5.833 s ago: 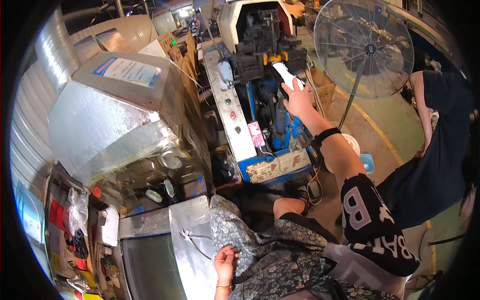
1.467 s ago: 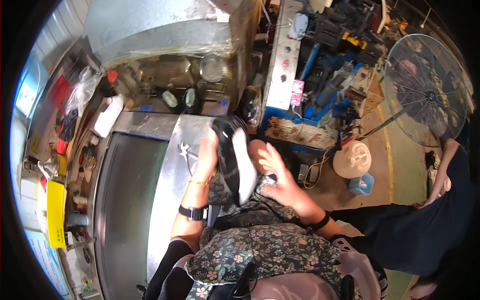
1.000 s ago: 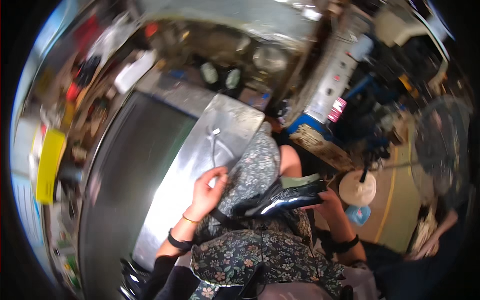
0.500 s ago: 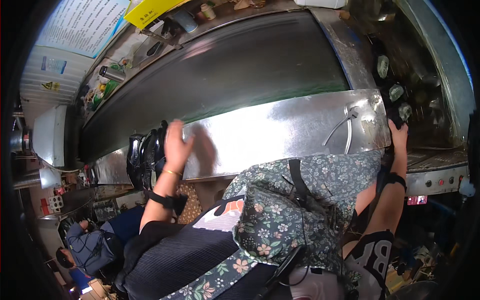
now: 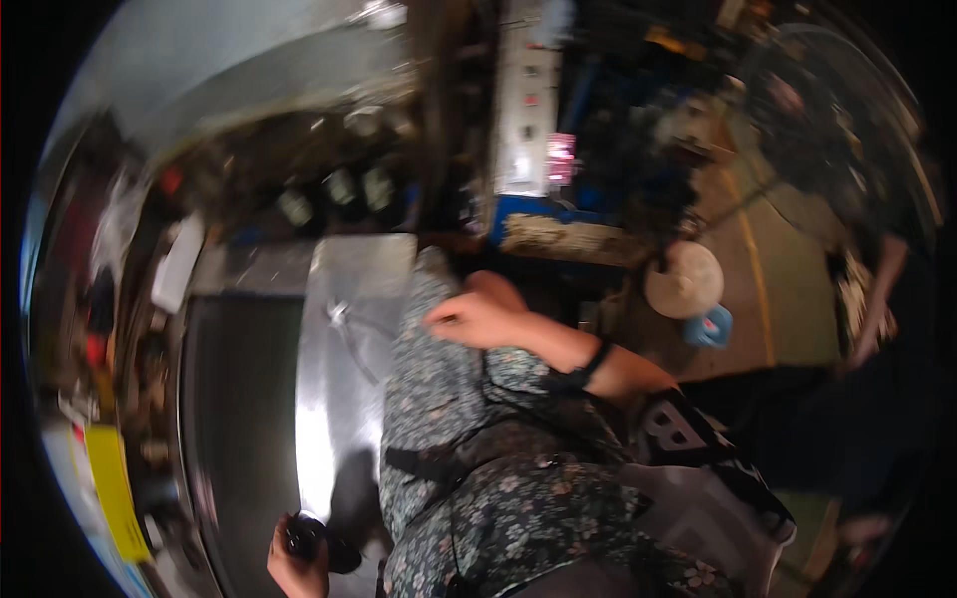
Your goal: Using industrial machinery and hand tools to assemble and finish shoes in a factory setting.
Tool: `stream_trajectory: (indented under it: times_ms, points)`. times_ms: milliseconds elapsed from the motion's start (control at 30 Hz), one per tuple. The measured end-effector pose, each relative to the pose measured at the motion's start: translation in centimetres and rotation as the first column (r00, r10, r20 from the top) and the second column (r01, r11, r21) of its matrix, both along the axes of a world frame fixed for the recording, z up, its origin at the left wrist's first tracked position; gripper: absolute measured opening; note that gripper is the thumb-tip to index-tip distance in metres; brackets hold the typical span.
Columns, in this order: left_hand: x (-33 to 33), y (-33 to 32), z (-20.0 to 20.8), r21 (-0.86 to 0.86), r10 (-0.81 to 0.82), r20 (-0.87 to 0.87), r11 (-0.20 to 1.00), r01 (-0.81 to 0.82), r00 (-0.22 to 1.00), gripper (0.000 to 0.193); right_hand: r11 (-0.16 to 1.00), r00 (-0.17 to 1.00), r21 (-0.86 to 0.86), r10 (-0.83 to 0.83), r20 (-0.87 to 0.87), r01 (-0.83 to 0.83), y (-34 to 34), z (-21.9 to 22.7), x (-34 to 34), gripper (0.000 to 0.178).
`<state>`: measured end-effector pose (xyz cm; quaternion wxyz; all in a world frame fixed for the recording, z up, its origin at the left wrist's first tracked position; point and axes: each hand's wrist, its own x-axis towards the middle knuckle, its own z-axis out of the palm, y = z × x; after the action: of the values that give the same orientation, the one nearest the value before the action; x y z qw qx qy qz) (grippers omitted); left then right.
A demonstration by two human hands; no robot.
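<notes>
At the lower edge, my left hand [image 5: 294, 566] is closed around a glossy black object [image 5: 305, 536] that looks like a shoe. Another black rounded part [image 5: 342, 554] shows beside it, over the shiny metal plate [image 5: 349, 261]. My right hand [image 5: 474, 319] is over my flowered apron [image 5: 429, 399], to the right of the plate, with its fingers curled together. Blur hides whether anything is between them. On the plate's far half lies a thin, light grey looped strip [image 5: 344, 324], apart from both hands.
Left of the plate runs a dark conveyor belt [image 5: 244, 409]. Beyond its far end, several pale greenish pieces [image 5: 342, 187] sit in a dark machine with a button panel [image 5: 528, 100]. At right are a round cream stool top [image 5: 688, 281], a fan [image 5: 837, 100] and another person's arm [image 5: 882, 294].
The view has swung to the right. My right hand has come off the plate's edge to above my apron. My left hand is now closed around the black object it was beside.
</notes>
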<state>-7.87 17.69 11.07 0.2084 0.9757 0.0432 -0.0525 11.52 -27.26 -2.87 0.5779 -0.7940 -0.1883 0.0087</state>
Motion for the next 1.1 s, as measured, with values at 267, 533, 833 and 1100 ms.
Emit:
stream_trajectory:
  times_ms: [267, 533, 833, 1100]
  points:
    - [9.6, -16.3, 3.9, 0.46, -0.976, 0.192, -0.005, 0.888, -0.105, 0.038, 0.969, 0.981, 0.172, -0.19, 0.046, 0.179, 2.4, 12.4, 3.2, 0.036]
    - [20.1, -25.5, -7.2, -0.966, -0.323, -0.177, 0.237, -0.102, 0.93, 0.056, 0.949, 0.908, -0.016, -0.297, 0.296, 0.315, -0.1, 12.0, -5.9, 0.024]
    - [23.2, -33.0, -5.7, -0.968, -0.553, -0.248, 0.105, -0.229, 0.796, 0.065, 0.877, 0.785, -0.154, -0.312, 0.535, 0.454, -3.6, 11.9, -4.3, 0.027]
    - [23.6, -28.5, -13.7, -0.983, -0.338, -0.181, 0.097, -0.157, 0.924, 0.046, 0.94, 0.91, -0.272, -0.08, 0.407, 0.205, -1.4, 11.6, -3.6, 0.019]
